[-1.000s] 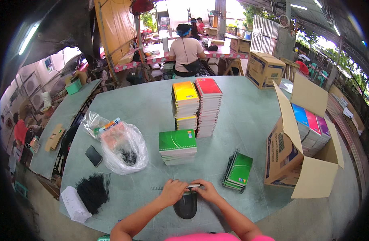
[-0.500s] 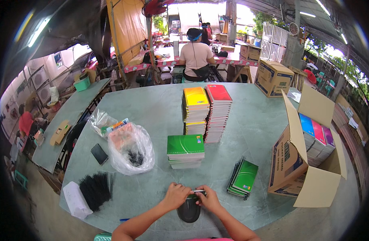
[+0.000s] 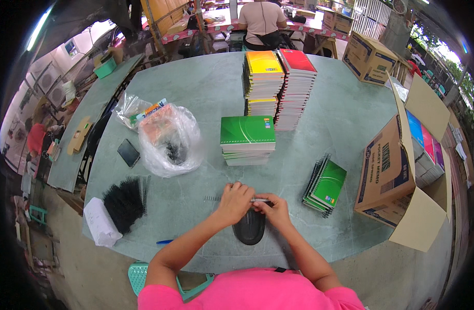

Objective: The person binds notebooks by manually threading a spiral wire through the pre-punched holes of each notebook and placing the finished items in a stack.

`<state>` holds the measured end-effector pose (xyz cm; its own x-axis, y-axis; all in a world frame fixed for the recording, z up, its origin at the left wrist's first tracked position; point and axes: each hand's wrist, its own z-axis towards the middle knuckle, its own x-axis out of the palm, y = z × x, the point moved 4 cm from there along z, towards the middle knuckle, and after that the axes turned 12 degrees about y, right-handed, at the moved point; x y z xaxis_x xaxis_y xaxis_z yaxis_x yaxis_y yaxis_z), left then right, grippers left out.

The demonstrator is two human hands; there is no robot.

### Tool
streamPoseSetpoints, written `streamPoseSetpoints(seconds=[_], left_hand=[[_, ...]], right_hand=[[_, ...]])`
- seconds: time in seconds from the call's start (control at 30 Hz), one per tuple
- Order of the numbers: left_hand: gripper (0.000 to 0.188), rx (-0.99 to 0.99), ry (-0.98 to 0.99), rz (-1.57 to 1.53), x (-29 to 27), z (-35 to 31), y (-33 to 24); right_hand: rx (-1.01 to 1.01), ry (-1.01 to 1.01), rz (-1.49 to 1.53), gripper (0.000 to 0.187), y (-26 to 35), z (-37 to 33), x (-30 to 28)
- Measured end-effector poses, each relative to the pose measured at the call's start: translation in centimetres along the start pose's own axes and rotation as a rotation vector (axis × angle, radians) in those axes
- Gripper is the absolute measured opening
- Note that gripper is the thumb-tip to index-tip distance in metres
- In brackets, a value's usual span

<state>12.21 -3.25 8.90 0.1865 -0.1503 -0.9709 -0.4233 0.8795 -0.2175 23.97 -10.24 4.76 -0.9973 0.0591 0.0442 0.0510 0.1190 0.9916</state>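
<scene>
My left hand (image 3: 236, 202) is closed around a black plastic spiral coil (image 3: 212, 198), whose free end sticks out to the left. Close beside it, my right hand (image 3: 274, 207) pinches what looks like a notebook seen edge-on (image 3: 259, 200); most of it is hidden by my fingers. Just below both hands lies a dark rounded object (image 3: 249, 228) on the table. Beyond them stands a stack of green notebooks (image 3: 247, 130). To the right, a smaller pile of green spiral notebooks (image 3: 327, 183) lies at a slant.
Yellow (image 3: 262, 63) and red notebook stacks (image 3: 298, 61) stand farther back. At right is an opened carton (image 3: 381, 165) holding notebooks. Leftward are a plastic bag (image 3: 188, 150), a phone (image 3: 128, 153), a bundle of black coils (image 3: 124, 204) and a blue pen (image 3: 164, 242).
The view has tilted downward, so the table sits higher in the picture and my pink shirt shows. My hands stay together at the coil, the left one more over its top.
</scene>
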Motion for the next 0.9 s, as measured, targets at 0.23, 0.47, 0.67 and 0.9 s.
streamPoseSetpoints(seconds=[0.23, 0.47, 0.67, 0.9], left_hand=[[0.037, 0.593, 0.620, -0.215, -12.5, 0.4, -13.3], [0.053, 1.290, 0.013, -0.586, -14.3, -5.6, -22.7], [0.046, 1.386, 0.061, -0.561, -16.3, -4.5, -24.7], [0.021, 1.342, 0.216, -0.660, -15.2, -4.2, -24.6]], right_hand=[[-0.016, -0.158, 0.108, 0.024, -0.2, 0.3, -0.4], [-0.205, -0.048, -0.362, 0.016, -0.3, 1.3, -0.8], [-0.050, -0.091, -0.270, 0.015, 1.3, 1.3, -0.9], [-0.058, -0.045, -0.080, 0.011, 0.4, 1.6, -1.1]])
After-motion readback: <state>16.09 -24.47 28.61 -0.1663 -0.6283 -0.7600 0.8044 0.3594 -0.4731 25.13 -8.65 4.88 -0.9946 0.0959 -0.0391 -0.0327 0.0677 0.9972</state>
